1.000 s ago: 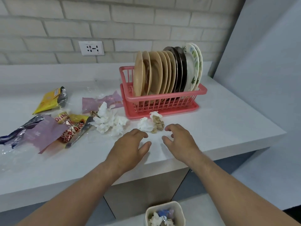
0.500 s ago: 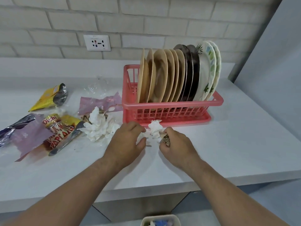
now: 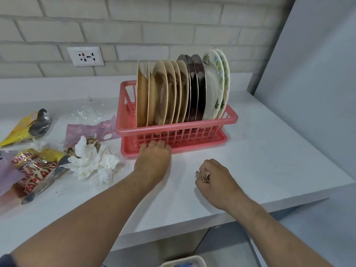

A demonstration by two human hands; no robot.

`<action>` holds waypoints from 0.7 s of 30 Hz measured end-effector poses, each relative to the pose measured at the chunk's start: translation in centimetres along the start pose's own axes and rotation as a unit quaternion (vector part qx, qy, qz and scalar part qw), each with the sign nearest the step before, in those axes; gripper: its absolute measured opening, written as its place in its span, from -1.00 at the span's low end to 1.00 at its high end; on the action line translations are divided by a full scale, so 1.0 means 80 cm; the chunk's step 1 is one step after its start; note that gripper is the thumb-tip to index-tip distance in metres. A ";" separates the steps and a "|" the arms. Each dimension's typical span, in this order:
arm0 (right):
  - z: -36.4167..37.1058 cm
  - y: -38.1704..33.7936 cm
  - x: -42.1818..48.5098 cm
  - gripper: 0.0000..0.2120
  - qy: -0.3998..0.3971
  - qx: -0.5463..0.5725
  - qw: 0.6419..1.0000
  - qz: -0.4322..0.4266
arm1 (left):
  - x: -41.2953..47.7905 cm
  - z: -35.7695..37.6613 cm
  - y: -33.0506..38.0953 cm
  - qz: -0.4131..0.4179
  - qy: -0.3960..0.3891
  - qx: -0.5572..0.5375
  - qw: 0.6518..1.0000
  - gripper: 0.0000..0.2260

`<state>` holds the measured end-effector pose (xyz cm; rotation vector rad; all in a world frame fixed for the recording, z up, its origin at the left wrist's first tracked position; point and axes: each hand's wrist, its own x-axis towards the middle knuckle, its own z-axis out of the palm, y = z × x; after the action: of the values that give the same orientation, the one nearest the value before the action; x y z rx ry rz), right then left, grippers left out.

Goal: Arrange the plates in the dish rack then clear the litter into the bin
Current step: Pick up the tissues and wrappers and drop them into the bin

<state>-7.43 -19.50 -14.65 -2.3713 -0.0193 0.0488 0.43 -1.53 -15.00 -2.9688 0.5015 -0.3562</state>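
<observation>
The pink dish rack [image 3: 229, 117] stands on the white counter and holds several tan plates [image 3: 161, 93], two dark plates [image 3: 196, 87] and two white patterned plates [image 3: 213, 87], all upright. My left hand [image 3: 154, 162] lies at the rack's front base with its fingers curled down over the spot where a white tissue wad lay; the wad itself is hidden. Nearer the counter's front edge, my right hand [image 3: 215, 182] grips a crumpled brown paper [image 3: 202, 175] in a fist. The bin's [image 3: 200, 259] cream rim shows at the bottom edge, below the counter.
Litter lies left of the rack: a heap of white tissue [image 3: 90, 160], a red and yellow snack wrapper [image 3: 36, 170], a yellow packet [image 3: 21, 130], a purple wrapper [image 3: 86, 130] and clear plastic [image 3: 86, 112]. A grey panel [image 3: 308, 93] closes off the right side.
Both hands reached the two wads in front of the rack. My right hand closed on the brown paper and drew back to the right; my left hand now covers the white wad.
</observation>
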 end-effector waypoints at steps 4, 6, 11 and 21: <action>-0.002 0.002 -0.005 -0.88 -0.003 -0.002 0.999 0.036 | -0.001 0.002 0.000 0.020 -0.002 -0.004 1.000 -0.70; -0.003 0.000 -0.007 -0.89 -0.014 0.006 0.999 0.047 | -0.001 0.002 0.000 0.044 -0.003 -0.039 0.998 -0.67; 0.003 -0.013 -0.007 -0.78 -0.008 0.013 0.999 0.041 | -0.007 -0.016 -0.010 0.034 0.044 -0.288 0.956 -0.75; 0.050 -0.078 0.010 -0.73 -0.004 0.004 0.999 0.042 | -0.029 -0.059 -0.088 -0.013 -0.003 -0.438 0.899 -0.76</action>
<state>-6.79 -12.21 -13.20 -2.3631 0.0757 0.0984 -0.69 5.57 -9.93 -3.8375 0.7940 -0.1299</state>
